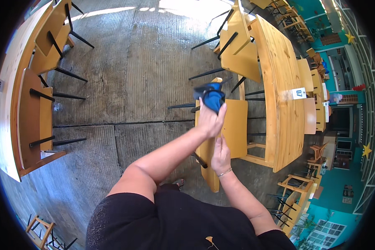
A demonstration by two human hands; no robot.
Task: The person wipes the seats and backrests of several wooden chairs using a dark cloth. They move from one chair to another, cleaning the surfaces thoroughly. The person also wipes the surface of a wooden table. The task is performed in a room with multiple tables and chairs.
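Note:
My left hand point(210, 121) is closed round a bunched blue and dark cloth point(213, 99) over the far end of a yellow wooden chair's backrest. My right hand point(221, 157), with a bracelet at its wrist, is on the backrest of the same chair point(237, 125), nearer to me. Its thumb and fingers lie along the backrest's edge and seem to hold it; part of the grip is hidden. The chair has dark metal legs and stands beside a long wooden table point(281, 83), its seat toward the table.
Another yellow chair point(241, 62) stands just beyond this one. A white number card point(298, 93) is on the table. To the left, a second wooden table point(12, 96) has chairs point(37, 112) along it. Grooved concrete floor point(141, 83) lies between the rows. More furniture and a teal wall point(341, 179) are at the right.

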